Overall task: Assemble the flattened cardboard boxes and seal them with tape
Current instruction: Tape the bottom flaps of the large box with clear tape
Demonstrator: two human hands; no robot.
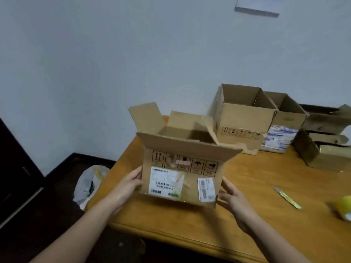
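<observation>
a brown cardboard box (182, 168) stands upright on the near part of the wooden table (247, 196). its top is open and its four flaps stick up and out. the side facing us has a row of little black picture signs, a big white label with a bar code, and a small white sticker at the lower right. more open brown boxes (245, 114) stand in a row at the back of the table, well apart from the first box. a roll of yellowish tape (343, 207) lies on the table at the far right edge, partly cut off from view.
</observation>
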